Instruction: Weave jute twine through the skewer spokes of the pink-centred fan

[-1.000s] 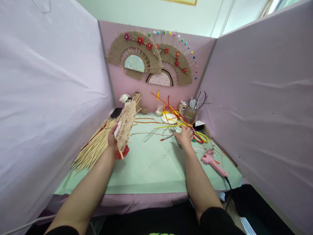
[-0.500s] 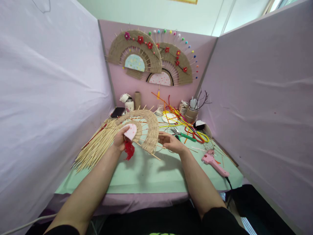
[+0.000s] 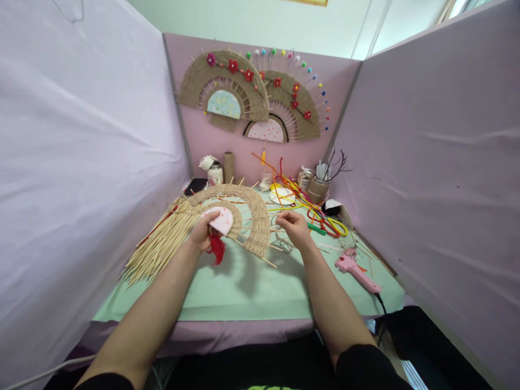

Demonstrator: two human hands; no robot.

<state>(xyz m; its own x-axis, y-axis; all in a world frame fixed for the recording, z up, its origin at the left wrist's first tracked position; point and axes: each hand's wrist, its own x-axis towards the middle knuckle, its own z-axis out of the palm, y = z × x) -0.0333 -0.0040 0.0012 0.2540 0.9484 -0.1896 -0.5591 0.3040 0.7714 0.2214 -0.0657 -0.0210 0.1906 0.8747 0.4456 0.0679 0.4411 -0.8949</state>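
Note:
My left hand (image 3: pixel 202 232) grips a half-round woven fan (image 3: pixel 258 216) by its pink dotted centre (image 3: pixel 221 219), thumb on top. Bands of natural twine run across thin sticks that poke out past the outer edge. From below the grip hangs a red tassel (image 3: pixel 217 250). My right hand (image 3: pixel 294 227) is pinched closed beside the stick ends at the fan's right edge; what is between the fingertips is too small to make out. Under that hand, loose loops of twine (image 3: pixel 284 245) lie over the green tabletop.
A heap of thin sticks (image 3: pixel 158 244) lies at left, by a black phone (image 3: pixel 196 186). At right are a pink glue gun (image 3: pixel 357 271), yellow-handled scissors (image 3: pixel 339 226) and coloured pipe cleaners (image 3: pixel 298 189). Jars stand along the back, below two finished fans (image 3: pixel 223 76) on the panel.
The fan and my left hand have shifted slightly right. My right hand has risen a little and gone from loosely curled at the fan's edge to a pinch, now covering the pruning shears' blades.

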